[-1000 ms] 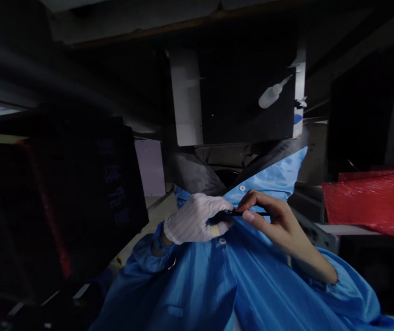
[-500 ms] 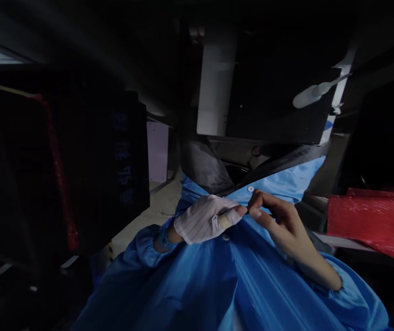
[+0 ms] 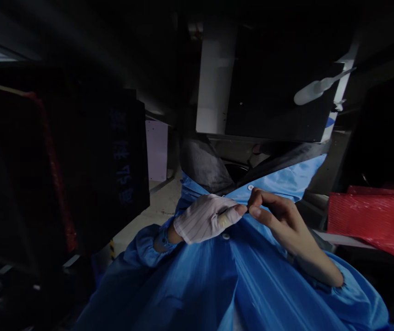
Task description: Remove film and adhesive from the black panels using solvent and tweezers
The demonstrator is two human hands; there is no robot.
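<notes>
In front of my blue coat (image 3: 197, 280) both hands meet, fingertip close to fingertip. My left hand (image 3: 210, 218) wears a pale striped glove with the thumb tip bare and a yellowish patch on the thumb; its fingers are closed. My right hand (image 3: 279, 216) is bare, thumb and forefinger pinched together beside the left thumb. A tiny dark speck shows between the two hands, too small to name. Above them lies a black-topped board (image 3: 272, 105) with a translucent plastic dropper (image 3: 309, 93) on it.
Red bubble wrap (image 3: 372, 220) lies to the right. At the left stands a large black case (image 3: 128, 156) with faint lettering and a red strip (image 3: 55, 170). A pale lilac panel (image 3: 157, 151) is behind it. Floor (image 3: 162, 202) shows between the case and my coat.
Both hands stay pinched together in nearly the same place. The surroundings have shifted very slightly with the camera.
</notes>
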